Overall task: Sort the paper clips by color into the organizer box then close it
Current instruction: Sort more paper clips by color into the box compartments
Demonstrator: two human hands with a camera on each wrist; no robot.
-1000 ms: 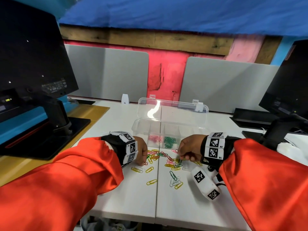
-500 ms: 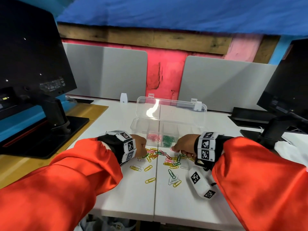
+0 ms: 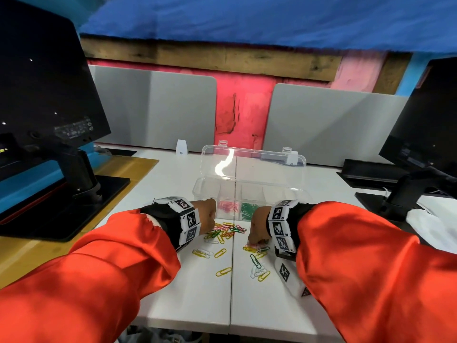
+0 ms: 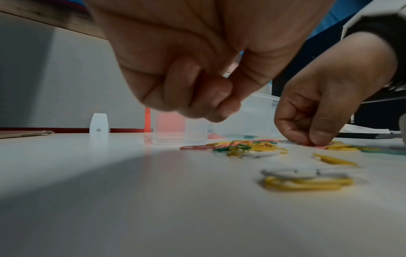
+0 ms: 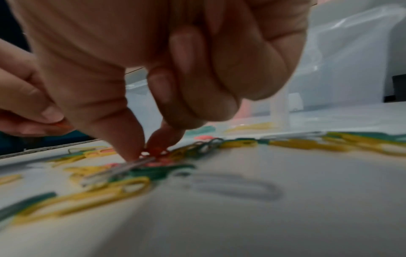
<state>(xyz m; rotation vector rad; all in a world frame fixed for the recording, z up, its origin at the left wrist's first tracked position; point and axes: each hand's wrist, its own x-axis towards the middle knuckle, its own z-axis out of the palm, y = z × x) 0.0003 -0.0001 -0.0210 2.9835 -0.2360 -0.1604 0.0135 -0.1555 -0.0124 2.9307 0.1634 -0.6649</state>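
Note:
A clear organizer box (image 3: pixel 200 191) stands on the white table with its lid (image 3: pixel 252 164) raised. Pink clips (image 3: pixel 227 206) and green clips (image 3: pixel 248 209) lie in two neighbouring compartments. Loose paper clips (image 3: pixel 226 231) in pink, green, yellow and white are strewn in front of the box. My right hand (image 3: pixel 254 241) is down at the pile, its thumb and forefinger pinching a pink clip (image 5: pixel 154 151) that lies on the table. My left hand (image 3: pixel 207 215) hovers by the box's left end with its fingers curled (image 4: pixel 217 102); the right wrist view shows it holding a red-pink clip (image 5: pixel 62 124).
A black monitor (image 3: pixel 44 95) on a stand (image 3: pixel 74 194) stands at the left, another monitor (image 3: pixel 425 129) at the right. Grey dividers (image 3: pixel 153 110) close the back. A small white piece (image 3: pixel 181 147) sits behind the box. The table's front edge (image 3: pixel 230 330) is close to me.
My right hand has shifted left and come nearer to me, and its fingertips now pinch a pink clip in the pile. My left hand has stayed near the box.

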